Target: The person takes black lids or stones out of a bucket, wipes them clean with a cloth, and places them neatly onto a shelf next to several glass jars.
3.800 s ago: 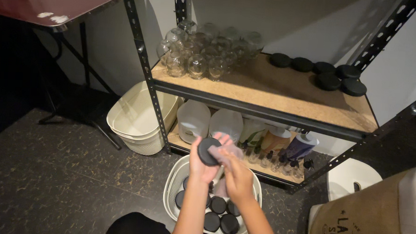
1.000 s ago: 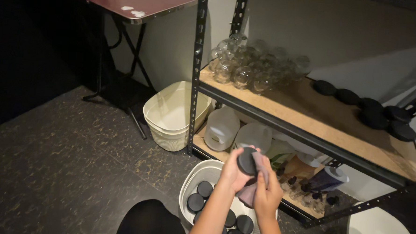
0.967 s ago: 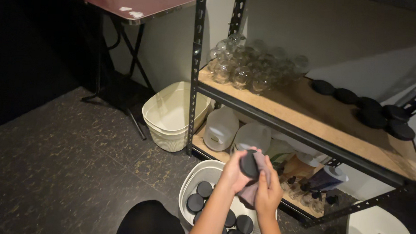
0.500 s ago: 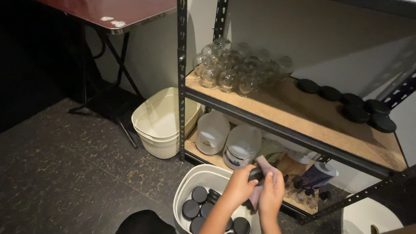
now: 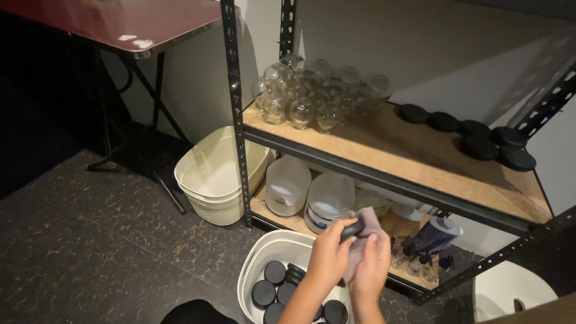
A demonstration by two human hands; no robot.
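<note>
Dark speckled floor [image 5: 71, 237] down here, and I'm crouched in front of a black metal rack with chipboard shelves. My left hand [image 5: 328, 253] is clamped on a round black lid [image 5: 352, 230], holding it up just in front of the lower shelf [image 5: 266, 214], while my right hand [image 5: 371, 263] is closed around a greyish-pink cloth [image 5: 370, 229] pressed against the lid. Both hands sit close together, right above the white basket [image 5: 261, 261] on the floor, which has a bunch more black lids [image 5: 275, 272] lying loose in it. Up on the upper shelf [image 5: 392, 150] there's a cluster of clear glass jars [image 5: 310, 95] near the left back corner and a row of black lids [image 5: 470, 134] toward the right edge. Behind my hands on the lower shelf are two translucent jugs [image 5: 309, 195] and some spray bottles [image 5: 430, 243]. A cream bin [image 5: 213, 178] sits just beside the rack's left post, and the corner of a dark red tabletop [image 5: 106, 18] is off to the left. Tip, I reckon: pinch the lid by its rim so the flat face stays open to the cloth, turn it as you rub, and keep it over the basket so a slip just drops it back in.
</note>
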